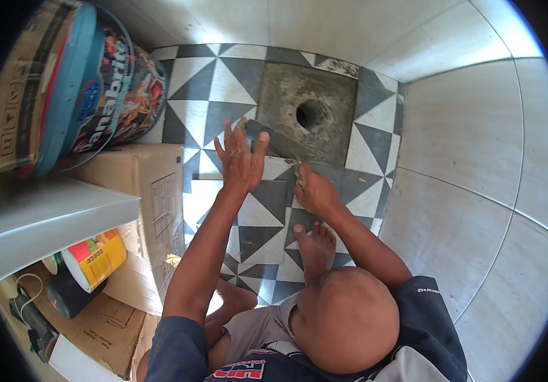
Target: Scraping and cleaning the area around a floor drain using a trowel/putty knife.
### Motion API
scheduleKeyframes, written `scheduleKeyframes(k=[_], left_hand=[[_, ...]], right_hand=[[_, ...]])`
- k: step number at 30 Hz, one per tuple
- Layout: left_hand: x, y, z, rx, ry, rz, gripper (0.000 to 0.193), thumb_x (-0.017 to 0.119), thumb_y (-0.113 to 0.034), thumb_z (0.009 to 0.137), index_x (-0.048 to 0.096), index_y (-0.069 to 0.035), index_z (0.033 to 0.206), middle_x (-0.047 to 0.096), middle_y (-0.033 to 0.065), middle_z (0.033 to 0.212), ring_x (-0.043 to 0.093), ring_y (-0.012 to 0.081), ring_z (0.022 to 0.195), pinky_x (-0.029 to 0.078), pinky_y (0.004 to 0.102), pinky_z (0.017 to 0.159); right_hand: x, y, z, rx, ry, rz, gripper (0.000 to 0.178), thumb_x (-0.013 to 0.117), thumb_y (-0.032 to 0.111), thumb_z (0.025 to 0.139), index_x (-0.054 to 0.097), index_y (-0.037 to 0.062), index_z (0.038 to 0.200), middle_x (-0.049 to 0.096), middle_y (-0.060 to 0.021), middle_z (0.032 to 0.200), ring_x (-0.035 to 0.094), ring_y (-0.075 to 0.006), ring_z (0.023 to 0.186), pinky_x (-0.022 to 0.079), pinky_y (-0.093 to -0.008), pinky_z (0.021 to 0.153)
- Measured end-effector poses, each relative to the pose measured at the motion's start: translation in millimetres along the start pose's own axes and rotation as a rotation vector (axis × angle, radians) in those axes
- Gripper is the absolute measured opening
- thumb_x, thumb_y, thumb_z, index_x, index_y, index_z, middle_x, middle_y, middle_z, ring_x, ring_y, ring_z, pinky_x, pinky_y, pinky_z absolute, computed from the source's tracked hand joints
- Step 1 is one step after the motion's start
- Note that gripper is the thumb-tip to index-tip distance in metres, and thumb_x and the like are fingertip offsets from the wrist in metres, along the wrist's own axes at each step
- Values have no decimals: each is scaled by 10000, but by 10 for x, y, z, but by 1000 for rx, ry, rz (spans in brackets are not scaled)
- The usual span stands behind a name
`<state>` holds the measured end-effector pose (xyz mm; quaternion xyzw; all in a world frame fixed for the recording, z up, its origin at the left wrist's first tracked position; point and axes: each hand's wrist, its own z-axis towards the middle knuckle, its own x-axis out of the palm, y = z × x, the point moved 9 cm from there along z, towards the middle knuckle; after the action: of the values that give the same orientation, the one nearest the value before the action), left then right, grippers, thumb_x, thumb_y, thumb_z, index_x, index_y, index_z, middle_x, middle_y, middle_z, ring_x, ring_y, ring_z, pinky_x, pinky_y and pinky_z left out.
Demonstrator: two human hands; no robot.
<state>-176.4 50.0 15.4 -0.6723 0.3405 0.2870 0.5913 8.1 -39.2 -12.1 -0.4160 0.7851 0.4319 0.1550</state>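
Left hand [242, 167]: open, fingers spread and pointing away from me, thumb set apart from the rest. Thumb overlaps the near edge of the trowel [281, 142] in this view; can't tell whether it touches the metal. Right hand [317, 191]: curled closed around the handle end of the same trowel, knuckles up, most of the handle hidden in my grip.

Trowel: flat grey blade, slanting from my right fist up and leftward, far end beside my left thumb and fingers. So it lies between my two hands, over the near-left part of the bare concrete patch [277, 83]. Can't tell whether the blade presses on the surface or sits just above it. Round dark hole [312, 114] in that patch, beyond and right of the blade, apart from both hands.

Around the patch: floor tiles [369, 143] in grey and white triangles. Small yellowish bit [362, 180] on them, right of my right hand. My bare right foot [317, 249] is just below that hand, knee bent up between my arms. Far left: bucket [86, 95] with teal rim and printed side, near a cardboard box [159, 191]. Pale wall tiles [459, 121] to the right.
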Motion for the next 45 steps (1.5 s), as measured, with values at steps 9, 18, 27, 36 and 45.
scheduleKeyframes(k=[9,18,27,36,45], left_hand=[[176,-117,-186,8,-14,-52,841,403,-640,1028,347,21,1545,365,203,1616,148,366,1576,2,629,1235],[29,85,-132,-58,21,38,813,381,-631,1038,355,23,1521,357,206,1618,179,390,1559,38,630,1235],[48,109,40,-87,74,79,831,368,-649,1033,392,28,1516,383,221,1600,171,368,1568,30,610,1243],[345,-28,-71,-95,192,133,865,386,-650,1023,372,62,1515,387,249,1588,204,362,1561,14,605,1247],[211,-221,-98,50,26,60,812,416,-612,1033,382,51,1502,380,250,1589,202,368,1559,37,609,1243]], right_hand=[[-134,-74,-83,-55,-127,-36,400,682,179,855,481,21,1163,686,-308,935,665,-510,911,526,-592,788],[116,-9,-75,22,83,-20,387,690,161,844,508,22,1155,699,-294,981,677,-496,949,532,-582,829],[18,-28,21,0,43,-54,364,684,161,849,503,23,1133,695,-308,942,677,-498,940,528,-591,819],[-133,-205,-34,59,44,-51,383,677,159,843,509,24,1160,693,-312,963,677,-493,952,520,-601,835],[-19,-111,-162,68,-24,79,359,650,154,864,517,9,1164,700,-308,965,682,-490,968,530,-580,847]])
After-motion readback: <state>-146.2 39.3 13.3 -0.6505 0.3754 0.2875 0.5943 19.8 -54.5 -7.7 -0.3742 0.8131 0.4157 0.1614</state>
